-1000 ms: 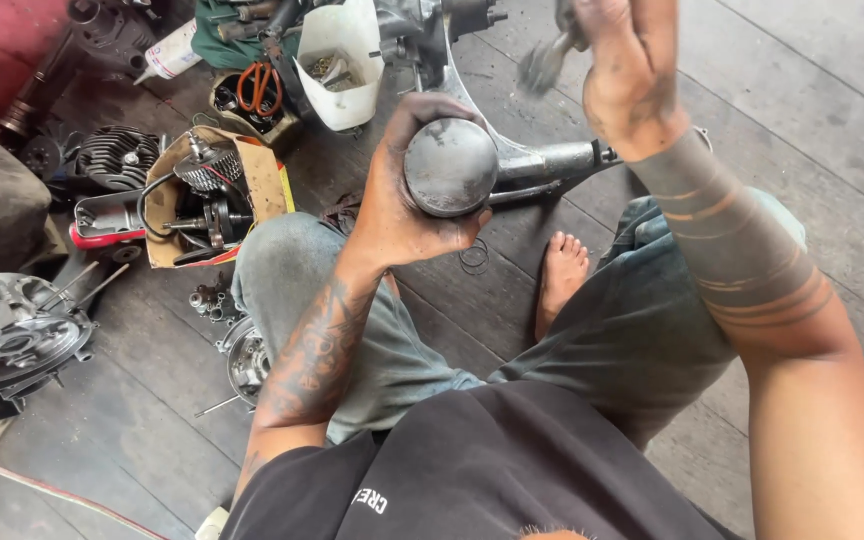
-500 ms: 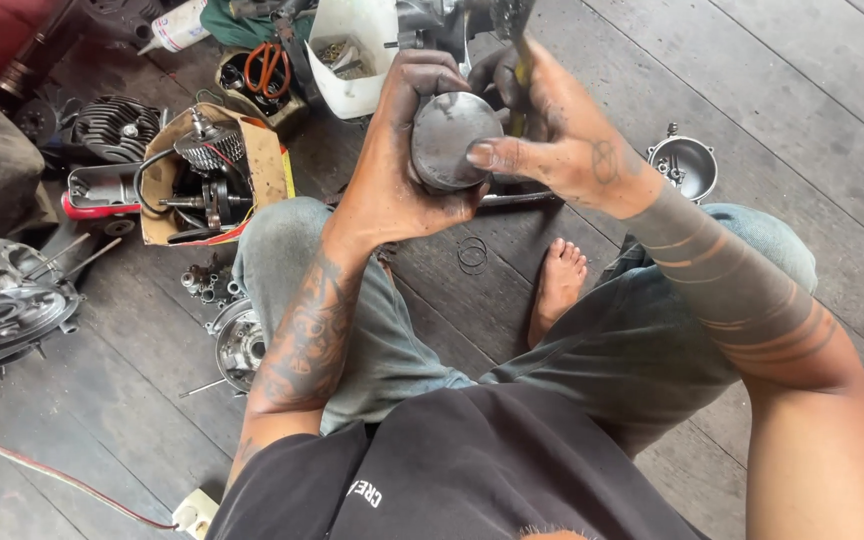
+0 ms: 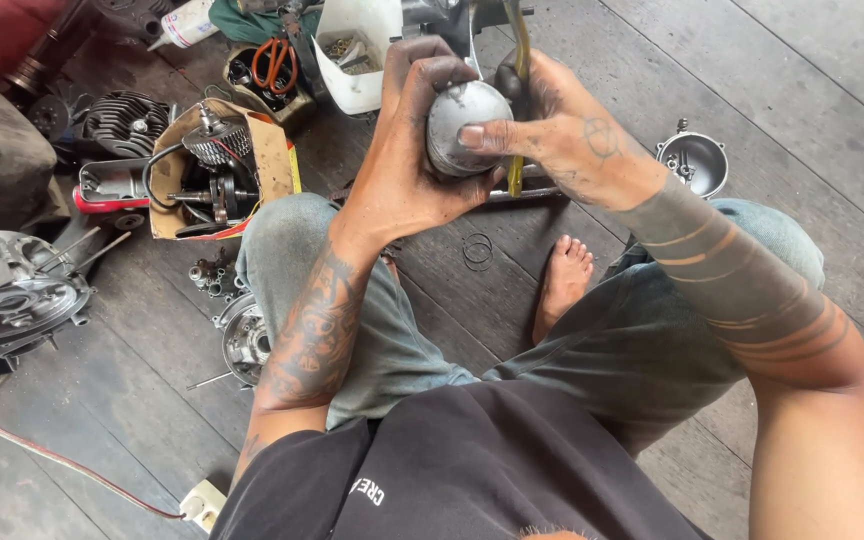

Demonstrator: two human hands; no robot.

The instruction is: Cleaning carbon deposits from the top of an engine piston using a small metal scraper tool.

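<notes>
Nearest the camera are the person's black shirt and grey-trousered knees, with a bare foot point(image 3: 564, 280) resting on the dark plank floor point(image 3: 772, 90). Beyond the knees, both hands meet around a round grey metal piston point(image 3: 464, 122) held up in the air above the floor. The left hand point(image 3: 407, 160) wraps the piston from the side and below, its fingers curled shut around it. A second ago the right hand point(image 3: 562, 135) was raised high and clear of the piston; now it has come down onto it, thumb pressed on the domed top, fingers closed and also pinching a thin yellow-handled tool point(image 3: 518, 100) that runs upright behind the piston. So the work has passed from a raised, free hand to a close two-handed hold. Below the hands, thin metal rings point(image 3: 478, 250) lie on the floor. Farther left, a cardboard box point(image 3: 270, 160) holds engine parts; farther right sits a small metal bowl-shaped housing point(image 3: 692, 162).
</notes>
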